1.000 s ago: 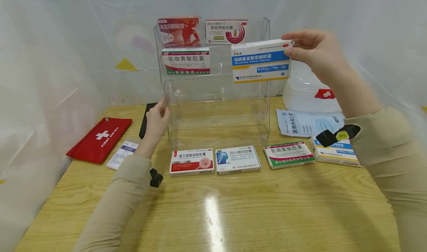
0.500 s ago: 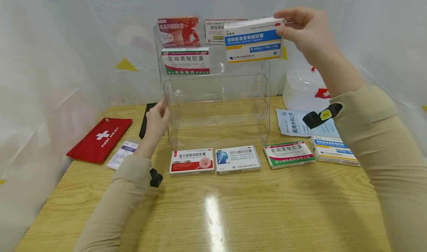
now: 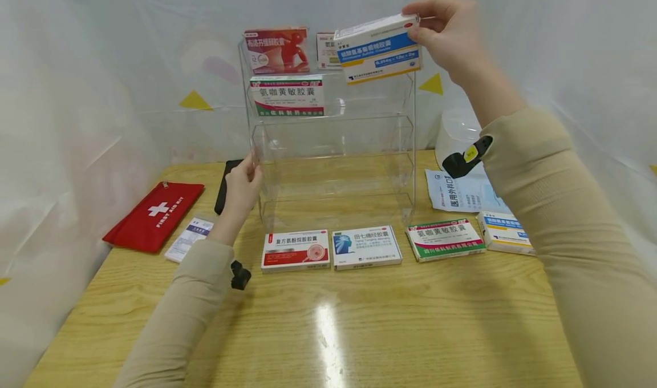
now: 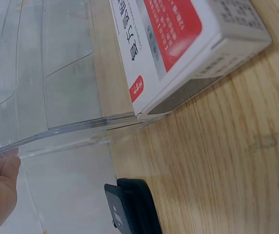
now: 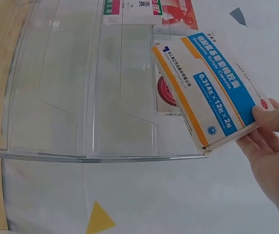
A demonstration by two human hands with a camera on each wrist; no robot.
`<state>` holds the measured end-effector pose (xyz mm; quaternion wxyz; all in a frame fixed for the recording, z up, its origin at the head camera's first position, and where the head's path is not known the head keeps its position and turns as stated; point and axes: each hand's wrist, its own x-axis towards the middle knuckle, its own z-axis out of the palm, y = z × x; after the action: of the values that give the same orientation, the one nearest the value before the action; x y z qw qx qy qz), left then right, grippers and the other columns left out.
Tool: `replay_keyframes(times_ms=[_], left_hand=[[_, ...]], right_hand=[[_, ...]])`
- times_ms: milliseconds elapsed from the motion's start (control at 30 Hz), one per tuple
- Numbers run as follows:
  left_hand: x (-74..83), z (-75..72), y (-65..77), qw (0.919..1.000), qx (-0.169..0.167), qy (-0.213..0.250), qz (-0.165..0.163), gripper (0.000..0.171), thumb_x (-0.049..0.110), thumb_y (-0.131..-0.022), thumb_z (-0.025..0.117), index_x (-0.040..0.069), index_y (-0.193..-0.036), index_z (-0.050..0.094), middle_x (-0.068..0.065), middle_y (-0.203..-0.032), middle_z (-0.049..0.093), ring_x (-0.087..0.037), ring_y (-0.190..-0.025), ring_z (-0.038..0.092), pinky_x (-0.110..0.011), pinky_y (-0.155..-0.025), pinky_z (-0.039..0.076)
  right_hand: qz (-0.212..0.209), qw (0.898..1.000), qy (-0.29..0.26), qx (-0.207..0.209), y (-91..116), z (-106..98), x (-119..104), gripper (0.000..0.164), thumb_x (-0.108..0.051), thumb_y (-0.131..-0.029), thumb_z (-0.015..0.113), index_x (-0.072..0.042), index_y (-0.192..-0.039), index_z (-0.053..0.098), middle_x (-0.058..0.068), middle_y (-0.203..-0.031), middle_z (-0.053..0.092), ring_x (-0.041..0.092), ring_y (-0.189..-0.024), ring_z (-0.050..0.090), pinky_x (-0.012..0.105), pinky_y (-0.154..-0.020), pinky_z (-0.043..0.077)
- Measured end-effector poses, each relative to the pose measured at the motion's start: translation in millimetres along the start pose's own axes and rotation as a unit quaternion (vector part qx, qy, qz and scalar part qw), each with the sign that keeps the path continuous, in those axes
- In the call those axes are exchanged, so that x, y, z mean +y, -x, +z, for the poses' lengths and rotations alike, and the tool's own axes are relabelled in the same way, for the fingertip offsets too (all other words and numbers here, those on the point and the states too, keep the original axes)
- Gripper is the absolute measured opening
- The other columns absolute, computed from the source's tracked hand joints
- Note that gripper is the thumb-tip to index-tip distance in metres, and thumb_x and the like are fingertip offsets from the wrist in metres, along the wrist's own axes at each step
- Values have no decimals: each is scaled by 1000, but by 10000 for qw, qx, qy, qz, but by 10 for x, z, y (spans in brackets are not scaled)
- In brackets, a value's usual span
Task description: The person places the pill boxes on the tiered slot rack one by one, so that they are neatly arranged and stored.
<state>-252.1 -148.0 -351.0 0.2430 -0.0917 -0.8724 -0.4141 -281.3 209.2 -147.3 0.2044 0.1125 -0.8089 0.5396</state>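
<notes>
My right hand (image 3: pixel 445 37) pinches a blue, white and yellow medicine box (image 3: pixel 378 50) by its upper right corner. Tilted, the box is up at the top right of a clear acrylic display rack (image 3: pixel 333 134), partly covering a white medicine box (image 3: pixel 326 50) on the top tier. With thumb and fingers my left hand (image 3: pixel 243 184) grips the rack's left side panel, as the left wrist view also shows. A red medicine box (image 3: pixel 276 51) stands at the top left of the rack. Below it, on the second tier, is a green, white and red medicine box (image 3: pixel 287 96).
Before the rack lie a red-and-white box (image 3: pixel 295 250), a white box with a blue head picture (image 3: pixel 366 247), a green-banded box (image 3: pixel 445 239) and another blue-and-white box (image 3: pixel 505 232). A red first aid pouch (image 3: pixel 156 217) lies left, a mask packet (image 3: pixel 459 191) right by a white container (image 3: pixel 454 131).
My right hand has lifted the blue-and-white medicine box up and to the left, tilting it and bringing it over the top-tier white box. My left hand has stayed on the rack.
</notes>
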Motion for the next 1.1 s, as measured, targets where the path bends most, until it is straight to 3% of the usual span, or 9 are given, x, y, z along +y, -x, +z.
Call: replay_keyframes(times_ms=[100, 233, 333, 600, 933, 1100], left_hand=[[16, 4, 7, 10000, 28, -20, 18, 42, 4, -94, 47, 3, -136, 49, -24, -118, 62, -31, -79, 64, -16, -51, 39], [24, 16, 11, 10000, 43, -55, 47, 42, 4, -94, 47, 2, -135, 50, -25, -115, 64, -34, -87, 67, -33, -61, 51], [19, 17, 17, 9999, 45, -89, 50, 43, 3, -93, 47, 1, -136, 49, -26, -112, 64, -35, -89, 67, -40, -66, 52], [11, 8, 22, 9999, 107, -98, 89, 43, 5, -94, 47, 1, -137, 47, -27, -106, 67, -30, -70, 61, -13, -50, 36], [9, -6, 23, 9999, 99, -93, 99, 44, 5, -94, 47, 3, -137, 47, -26, -111, 65, -32, -77, 65, -12, -50, 37], [35, -15, 23, 10000, 25, -88, 28, 44, 6, -94, 46, 2, -138, 46, -26, -110, 65, -31, -74, 63, -12, -49, 36]], right_hand=[[-131, 9996, 230, -91, -41, 34, 15, 32, -11, -93, 55, -18, -123, 63, 0, -118, 59, 13, -107, 55, 24, -103, 39], [-166, 9986, 440, -233, -89, 70, 46, 32, -12, -93, 54, -18, -124, 63, -4, -114, 57, 13, -107, 54, 24, -102, 40], [-152, 9970, 655, -372, -115, 106, 79, 32, -13, -94, 54, -19, -124, 62, -2, -118, 57, 13, -109, 54, 25, -101, 40], [-307, 9946, 685, -713, -157, 185, 145, 32, -10, -95, 51, -17, -124, 62, 4, -128, 59, 14, -111, 56, 27, -99, 41], [-119, 9957, 621, -684, -153, 246, 308, 32, -11, -96, 49, -18, -125, 61, 2, -124, 56, 15, -110, 56, 28, -94, 42], [-146, 9898, 1259, -645, -160, 303, 373, 34, -10, -97, 46, -13, -129, 56, 7, -129, 51, 18, -113, 54, 28, -93, 44]])
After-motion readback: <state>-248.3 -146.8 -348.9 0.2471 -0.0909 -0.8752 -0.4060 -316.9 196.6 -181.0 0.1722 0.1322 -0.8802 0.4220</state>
